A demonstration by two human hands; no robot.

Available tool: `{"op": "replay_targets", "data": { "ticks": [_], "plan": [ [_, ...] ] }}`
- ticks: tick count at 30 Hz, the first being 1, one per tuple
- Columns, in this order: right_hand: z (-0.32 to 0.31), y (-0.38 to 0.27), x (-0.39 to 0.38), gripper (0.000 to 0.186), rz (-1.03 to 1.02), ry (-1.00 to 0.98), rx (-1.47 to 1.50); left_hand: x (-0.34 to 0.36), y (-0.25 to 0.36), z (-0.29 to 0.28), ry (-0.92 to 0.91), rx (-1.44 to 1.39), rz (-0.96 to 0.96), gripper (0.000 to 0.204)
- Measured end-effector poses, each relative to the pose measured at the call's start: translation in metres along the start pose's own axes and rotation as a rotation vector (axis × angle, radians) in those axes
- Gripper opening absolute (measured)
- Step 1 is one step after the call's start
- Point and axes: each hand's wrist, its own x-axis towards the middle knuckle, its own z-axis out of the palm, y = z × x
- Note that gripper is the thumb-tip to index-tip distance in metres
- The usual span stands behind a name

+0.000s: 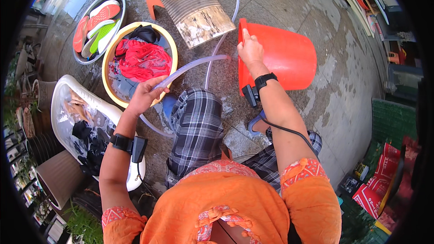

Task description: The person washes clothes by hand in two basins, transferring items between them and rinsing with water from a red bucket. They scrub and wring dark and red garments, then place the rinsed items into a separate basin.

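Observation:
My left hand (148, 94) is closed around a clear, purple-tinted hose (194, 64), near the right rim of the yellow basin. The hose's end points at the mouth of a red plastic bucket (287, 58). That bucket lies tilted on its side, its mouth turned to the left. My right hand (251, 49) grips its rim from above, fingers bent over the edge. The inside of the bucket is hidden from here, and I cannot tell whether water runs from the hose.
A yellow basin (175, 54) holds red and dark cloth in water. Beyond it, shoes and insoles fill a metal basin (123, 13). Dark clothes soak in a white tub (103, 104) at left. A wooden washboard (190, 4) leans over an orange stool (151, 1). Plant pots (61, 178) line the left.

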Motion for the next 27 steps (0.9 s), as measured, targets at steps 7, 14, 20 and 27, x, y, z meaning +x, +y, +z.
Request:
{"op": "replay_targets", "data": {
  "ticks": [7, 14, 20, 27],
  "plan": [
    [0.013, -0.015, -0.006, 0.057, -0.002, -0.054, 0.029, -0.004, 0.001, 0.001, -0.002, -0.015, 0.038, 0.038],
    [0.016, -0.009, -0.012, 0.058, -0.040, -0.037, 0.048, -0.012, 0.009, 0.004, -0.008, -0.036, 0.040, 0.037],
    [0.012, 0.006, -0.025, 0.057, -0.015, 0.005, 0.042, -0.022, 0.018, 0.005, -0.009, -0.017, 0.072, 0.036],
    [-0.008, 0.050, -0.042, 0.058, 0.094, 0.100, 0.040, -0.031, 0.021, 0.006, -0.012, 0.000, 0.089, 0.037]
  ]
}}
